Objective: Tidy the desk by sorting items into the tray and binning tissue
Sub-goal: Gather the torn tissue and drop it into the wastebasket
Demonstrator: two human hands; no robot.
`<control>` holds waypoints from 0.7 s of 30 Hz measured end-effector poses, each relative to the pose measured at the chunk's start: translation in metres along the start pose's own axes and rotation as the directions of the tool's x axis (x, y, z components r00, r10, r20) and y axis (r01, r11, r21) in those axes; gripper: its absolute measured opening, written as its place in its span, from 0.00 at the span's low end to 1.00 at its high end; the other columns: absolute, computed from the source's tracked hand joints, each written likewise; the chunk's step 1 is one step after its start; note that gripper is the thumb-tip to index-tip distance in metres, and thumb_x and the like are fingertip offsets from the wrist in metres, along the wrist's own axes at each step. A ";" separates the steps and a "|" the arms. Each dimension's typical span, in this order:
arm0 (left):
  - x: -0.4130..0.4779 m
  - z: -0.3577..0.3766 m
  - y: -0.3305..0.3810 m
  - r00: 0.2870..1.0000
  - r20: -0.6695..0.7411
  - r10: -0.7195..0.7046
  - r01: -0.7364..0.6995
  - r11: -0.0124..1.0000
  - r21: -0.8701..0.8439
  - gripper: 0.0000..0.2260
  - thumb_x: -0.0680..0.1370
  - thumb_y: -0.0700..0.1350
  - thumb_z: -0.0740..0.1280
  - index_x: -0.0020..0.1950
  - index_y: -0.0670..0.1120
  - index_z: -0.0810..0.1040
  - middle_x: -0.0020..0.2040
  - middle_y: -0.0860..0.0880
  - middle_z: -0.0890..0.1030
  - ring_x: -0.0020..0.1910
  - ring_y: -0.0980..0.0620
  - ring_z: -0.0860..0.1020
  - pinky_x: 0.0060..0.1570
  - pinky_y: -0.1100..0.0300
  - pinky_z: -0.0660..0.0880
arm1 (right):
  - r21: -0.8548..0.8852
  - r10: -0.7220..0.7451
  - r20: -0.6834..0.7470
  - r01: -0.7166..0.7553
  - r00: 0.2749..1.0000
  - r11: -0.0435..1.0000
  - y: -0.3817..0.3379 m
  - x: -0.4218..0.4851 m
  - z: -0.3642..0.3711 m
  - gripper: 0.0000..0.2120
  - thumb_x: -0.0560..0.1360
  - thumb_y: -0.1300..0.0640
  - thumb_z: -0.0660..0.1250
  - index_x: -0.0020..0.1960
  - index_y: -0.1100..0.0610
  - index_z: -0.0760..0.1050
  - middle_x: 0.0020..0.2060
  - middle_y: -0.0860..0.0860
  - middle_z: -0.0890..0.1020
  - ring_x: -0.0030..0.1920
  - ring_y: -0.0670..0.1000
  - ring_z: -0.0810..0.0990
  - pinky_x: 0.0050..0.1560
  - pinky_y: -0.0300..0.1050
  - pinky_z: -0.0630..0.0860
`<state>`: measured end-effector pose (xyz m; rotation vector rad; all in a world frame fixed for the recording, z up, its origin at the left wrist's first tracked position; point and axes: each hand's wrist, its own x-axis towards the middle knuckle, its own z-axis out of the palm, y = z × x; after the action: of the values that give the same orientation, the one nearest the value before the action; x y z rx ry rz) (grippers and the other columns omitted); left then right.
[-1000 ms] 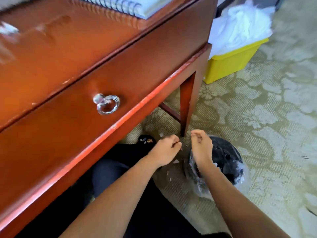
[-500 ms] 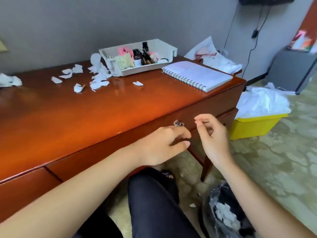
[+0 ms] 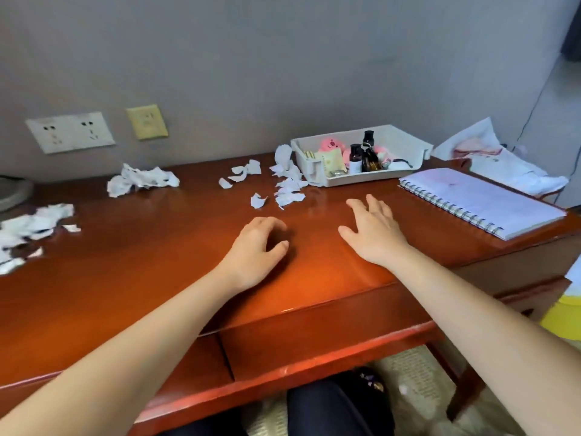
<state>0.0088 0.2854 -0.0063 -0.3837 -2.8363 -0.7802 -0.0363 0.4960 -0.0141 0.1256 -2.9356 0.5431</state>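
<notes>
The tray (image 3: 377, 178) holds small bottles (image 3: 356, 156) and a pink toy (image 3: 330, 144), so the sorting looks largely done. Torn tissue scraps (image 3: 287, 187) litter the worktop (image 3: 157, 278) beside the tray and further left, not yet binned. The left hand (image 3: 256, 247) is loosely curled and the right hand (image 3: 375, 232) is spread flat; neither grip holds anything.

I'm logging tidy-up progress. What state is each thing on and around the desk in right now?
Tissue scraps: torn, scattered on the desk, not binned.
Tray: holds bottles and a pink toy.
Bottles: upright, capped.
Notebook: lying flat.
Drawer: shut.
Left hand: loosely curled, nothing seen in it.
Right hand: open, fingers spread.
</notes>
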 end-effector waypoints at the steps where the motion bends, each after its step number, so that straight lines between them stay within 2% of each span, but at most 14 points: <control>1: 0.003 -0.001 -0.010 0.999 -0.024 -0.021 0.022 0.999 0.039 0.14 0.79 0.47 0.63 0.65 0.49 0.72 0.64 0.49 0.72 0.64 0.51 0.70 0.65 0.60 0.66 | -0.018 0.019 0.040 -0.019 0.999 1.000 -0.006 0.009 0.004 0.27 0.79 0.46 0.55 0.75 0.50 0.54 0.77 0.58 0.51 0.76 0.62 0.50 0.73 0.58 0.53; 4: 0.014 -0.006 -0.034 0.995 -0.090 -0.045 0.056 0.991 0.123 0.17 0.79 0.49 0.62 0.67 0.49 0.68 0.68 0.50 0.69 0.66 0.50 0.67 0.66 0.56 0.64 | -0.040 -0.003 0.090 0.006 0.996 0.999 -0.025 0.032 0.016 0.28 0.80 0.44 0.52 0.76 0.51 0.50 0.77 0.59 0.49 0.77 0.61 0.50 0.75 0.57 0.50; 10: 0.051 -0.020 -0.077 0.976 -0.139 -0.167 0.189 0.968 0.163 0.25 0.77 0.59 0.61 0.71 0.50 0.64 0.71 0.50 0.66 0.70 0.49 0.64 0.70 0.51 0.61 | 0.044 -0.230 0.108 0.227 0.967 0.973 -0.060 0.067 0.034 0.29 0.80 0.44 0.54 0.77 0.52 0.52 0.77 0.53 0.55 0.77 0.53 0.54 0.75 0.51 0.55; 12: 0.063 -0.022 -0.089 0.970 -0.152 -0.191 0.219 0.955 0.199 0.28 0.76 0.62 0.59 0.72 0.51 0.61 0.74 0.50 0.62 0.74 0.49 0.59 0.73 0.48 0.54 | 0.061 -0.280 0.104 0.275 0.954 0.960 -0.067 0.082 0.040 0.30 0.79 0.43 0.55 0.77 0.51 0.52 0.77 0.51 0.56 0.77 0.52 0.54 0.75 0.50 0.55; 15: 0.083 -0.020 -0.102 0.962 -0.136 -0.236 0.263 0.935 0.238 0.34 0.75 0.67 0.55 0.76 0.53 0.54 0.78 0.50 0.51 0.78 0.50 0.44 0.74 0.45 0.42 | 0.038 -0.317 0.067 0.315 0.946 0.948 -0.076 0.104 0.048 0.30 0.78 0.42 0.56 0.77 0.50 0.53 0.77 0.49 0.55 0.77 0.51 0.52 0.75 0.51 0.52; 18: 0.108 -0.019 -0.112 0.959 -0.108 -0.262 0.282 0.928 0.245 0.37 0.74 0.69 0.52 0.78 0.54 0.48 0.79 0.50 0.43 0.77 0.50 0.38 0.73 0.44 0.38 | 0.008 -0.317 0.041 0.317 0.948 0.948 -0.083 0.125 0.056 0.31 0.78 0.41 0.56 0.77 0.49 0.53 0.78 0.49 0.52 0.78 0.51 0.46 0.75 0.52 0.48; 21: 0.132 -0.019 -0.120 0.953 -0.099 -0.287 0.301 0.932 0.200 0.37 0.74 0.70 0.51 0.78 0.54 0.46 0.79 0.49 0.42 0.77 0.49 0.37 0.73 0.43 0.38 | -0.009 -0.295 0.023 0.295 0.955 0.955 -0.090 0.143 0.062 0.31 0.78 0.40 0.55 0.77 0.48 0.52 0.78 0.51 0.50 0.78 0.53 0.44 0.75 0.53 0.47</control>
<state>-0.1500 0.2022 -0.0168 0.1019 -2.9084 -0.5139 -0.1757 0.3825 -0.0161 0.5618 -2.8625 0.4793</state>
